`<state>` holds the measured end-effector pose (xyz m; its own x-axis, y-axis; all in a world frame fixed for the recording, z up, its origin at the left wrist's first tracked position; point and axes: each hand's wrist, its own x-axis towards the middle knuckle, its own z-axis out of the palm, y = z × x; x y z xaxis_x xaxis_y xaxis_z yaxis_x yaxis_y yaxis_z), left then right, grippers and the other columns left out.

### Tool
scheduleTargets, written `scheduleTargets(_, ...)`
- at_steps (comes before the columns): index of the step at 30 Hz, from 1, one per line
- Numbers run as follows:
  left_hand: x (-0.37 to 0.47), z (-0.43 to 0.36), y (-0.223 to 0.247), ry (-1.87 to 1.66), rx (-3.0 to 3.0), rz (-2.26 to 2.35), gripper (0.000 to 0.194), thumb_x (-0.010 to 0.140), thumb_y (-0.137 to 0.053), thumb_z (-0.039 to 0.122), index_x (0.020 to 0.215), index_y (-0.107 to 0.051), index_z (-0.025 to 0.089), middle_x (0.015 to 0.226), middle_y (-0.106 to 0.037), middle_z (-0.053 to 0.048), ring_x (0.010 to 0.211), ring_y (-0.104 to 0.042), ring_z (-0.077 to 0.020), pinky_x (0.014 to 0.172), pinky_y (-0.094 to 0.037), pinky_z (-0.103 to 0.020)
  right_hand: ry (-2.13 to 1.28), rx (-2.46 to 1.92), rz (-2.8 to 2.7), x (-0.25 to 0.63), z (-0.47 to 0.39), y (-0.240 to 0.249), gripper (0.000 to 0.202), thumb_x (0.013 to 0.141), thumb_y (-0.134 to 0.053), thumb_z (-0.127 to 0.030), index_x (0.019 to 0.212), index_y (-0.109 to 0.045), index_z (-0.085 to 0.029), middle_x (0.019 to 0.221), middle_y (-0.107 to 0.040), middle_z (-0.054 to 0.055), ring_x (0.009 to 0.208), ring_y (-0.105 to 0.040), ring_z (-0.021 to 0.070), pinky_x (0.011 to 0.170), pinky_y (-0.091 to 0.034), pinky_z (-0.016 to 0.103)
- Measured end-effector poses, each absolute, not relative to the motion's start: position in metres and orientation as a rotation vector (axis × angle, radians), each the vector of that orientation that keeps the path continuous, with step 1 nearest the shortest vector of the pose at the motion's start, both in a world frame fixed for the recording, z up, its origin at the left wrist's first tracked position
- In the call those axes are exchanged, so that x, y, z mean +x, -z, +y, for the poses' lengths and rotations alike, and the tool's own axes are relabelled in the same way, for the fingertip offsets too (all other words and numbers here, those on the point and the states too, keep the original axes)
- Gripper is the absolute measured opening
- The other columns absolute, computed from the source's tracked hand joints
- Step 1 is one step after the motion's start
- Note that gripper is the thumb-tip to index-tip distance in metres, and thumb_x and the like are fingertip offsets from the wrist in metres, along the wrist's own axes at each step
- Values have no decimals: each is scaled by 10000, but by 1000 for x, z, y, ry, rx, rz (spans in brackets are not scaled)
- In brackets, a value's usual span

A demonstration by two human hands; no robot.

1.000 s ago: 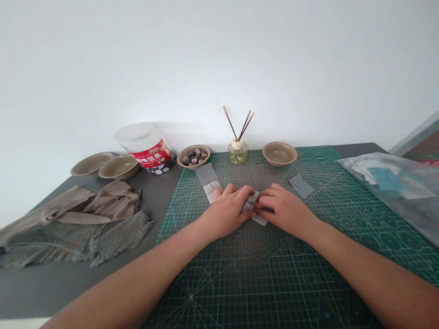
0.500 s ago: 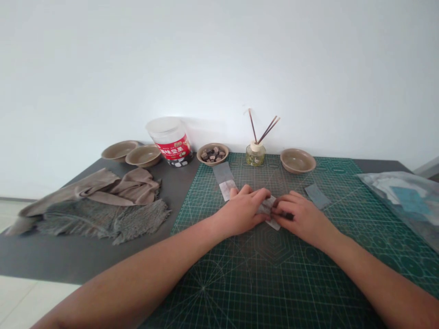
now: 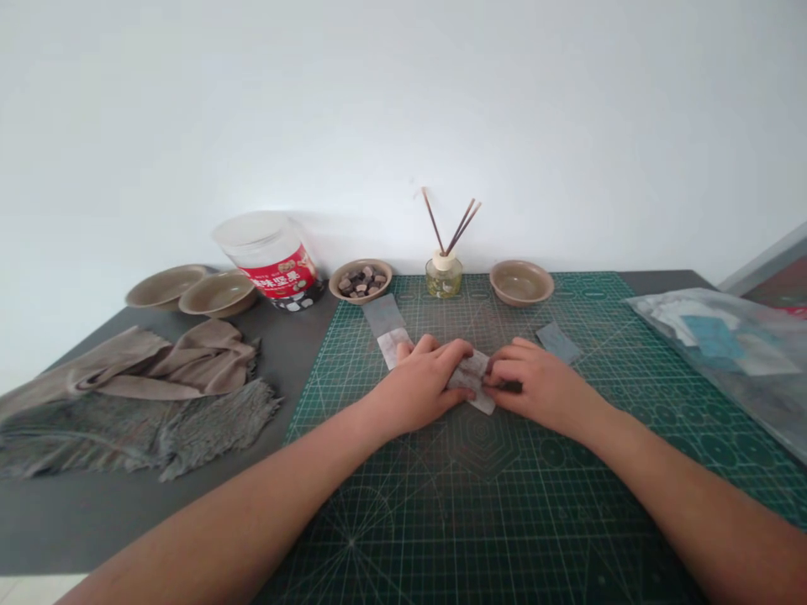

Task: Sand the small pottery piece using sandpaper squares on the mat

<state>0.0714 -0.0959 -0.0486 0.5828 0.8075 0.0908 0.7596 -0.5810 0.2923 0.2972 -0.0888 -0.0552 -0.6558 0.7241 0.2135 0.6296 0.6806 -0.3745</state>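
Observation:
A small greyish-white pouch-like piece (image 3: 472,367) lies on the green cutting mat (image 3: 498,546), between both hands. My left hand (image 3: 416,386) holds its left side, thumb at the near part and fingers at the far part. At its right edge my right hand (image 3: 542,388) pinches with thumb and fingertips; the exact contact is partly hidden. Beyond my left hand is a grey strip (image 3: 384,313) joined or laid against a whitish piece (image 3: 389,344), whose near end is covered by my fingers. A small grey piece (image 3: 558,343) rests beyond my right hand.
Along the wall stand a bowl of dark brown chunks (image 3: 361,281), a reed diffuser (image 3: 444,276), a brown bowl (image 3: 522,284), two more bowls (image 3: 218,294) and a red-labelled plastic tub (image 3: 277,273). Crumpled cloths (image 3: 145,395) lie left, a clear plastic bag (image 3: 725,336) right.
The view has turned slightly right, so everything sits further left. My hands have parted a little, and more of the whitish piece shows between them.

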Motion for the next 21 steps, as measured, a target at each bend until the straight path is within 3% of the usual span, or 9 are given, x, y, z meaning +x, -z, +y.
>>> scheduleTargets(13,71,-95,50,-335,2583,1294,472,895,-676,452,1286,-472,283,1211,-673,-35,1101,-519,-319,912,-393,-508,-337,-1102,-2482,300,-83,55,148,896,-699,-229,761,-649,-195,843,-667,30,867,-531,208,810,-402,350)
scheduleTargets(21,71,-96,50,-325,2586,1301,475,895,-672,457,1288,-471,280,1195,-679,-42,1099,-517,-325,897,-388,-507,-352,-1101,-2508,299,-81,56,118,829,-732,-168,754,-643,-189,833,-653,25,850,-519,205,796,-394,340)
